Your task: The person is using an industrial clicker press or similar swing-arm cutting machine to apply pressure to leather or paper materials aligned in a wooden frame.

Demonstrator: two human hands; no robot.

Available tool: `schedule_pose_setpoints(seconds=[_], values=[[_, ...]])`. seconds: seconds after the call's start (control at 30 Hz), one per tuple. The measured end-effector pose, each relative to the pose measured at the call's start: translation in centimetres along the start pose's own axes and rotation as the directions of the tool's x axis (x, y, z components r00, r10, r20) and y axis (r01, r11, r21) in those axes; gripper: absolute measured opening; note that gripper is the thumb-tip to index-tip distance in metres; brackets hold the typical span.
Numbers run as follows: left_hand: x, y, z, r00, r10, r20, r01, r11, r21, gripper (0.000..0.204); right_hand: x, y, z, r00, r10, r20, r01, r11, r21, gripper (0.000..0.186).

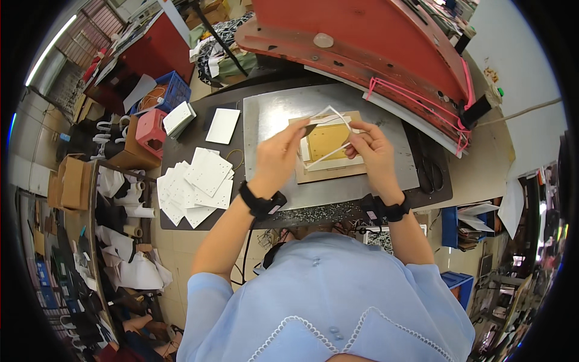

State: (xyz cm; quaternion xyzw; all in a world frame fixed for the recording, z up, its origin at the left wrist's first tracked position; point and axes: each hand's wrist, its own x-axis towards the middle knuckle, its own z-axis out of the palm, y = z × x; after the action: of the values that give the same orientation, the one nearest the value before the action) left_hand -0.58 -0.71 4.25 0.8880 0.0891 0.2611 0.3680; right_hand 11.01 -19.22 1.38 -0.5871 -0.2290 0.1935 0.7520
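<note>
A thin, bent white strip frame [329, 155] is stretched between my two hands. My left hand [278, 158] pinches its left side, where a small dark piece [309, 130] shows by the fingertips. The fingers of my right hand [375, 151] are closed on its right side. Below them, a yellow plate [330, 137] sits on a brown board [329, 175], partly covered by the strip and my fingers. That board rests on a grey metal sheet [395, 172]. To the left lies a loose pile of white cards [208, 172] with small holes.
A large red machine [356, 39] with pink cord [422, 108] stands just beyond the metal sheet. White card stacks [222, 125] lie at the table's left. Dark scissors [432, 175] are at the right edge. A pink stool [151, 134] and blue crate [175, 89] stand left of the table.
</note>
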Motion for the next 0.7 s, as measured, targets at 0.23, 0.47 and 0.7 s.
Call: schedule_pose_setpoints(seconds=[0.23,0.47,0.7], values=[[-4.7,-2.1,-11.6,0.955,-0.228,-0.188,0.132,0.898,-0.419,0.018,-0.8,0.3,-2.2,0.996,0.032,-0.087,-0.043,0.991,-0.13,0.019],[-10.3,-10.1,-16.2,0.993,-0.103,-0.06,0.113,0.667,0.736,0.036,-6.7,-8.6,-9.3,0.972,0.232,-0.024,-0.201,0.784,-0.587,0.02],[-3.6,-15.3,-11.1,0.998,-0.055,-0.004,0.048,0.835,0.549,0.04,-14.2,-11.0,-17.5,0.937,0.203,-0.284,-0.339,0.338,-0.878,0.026]])
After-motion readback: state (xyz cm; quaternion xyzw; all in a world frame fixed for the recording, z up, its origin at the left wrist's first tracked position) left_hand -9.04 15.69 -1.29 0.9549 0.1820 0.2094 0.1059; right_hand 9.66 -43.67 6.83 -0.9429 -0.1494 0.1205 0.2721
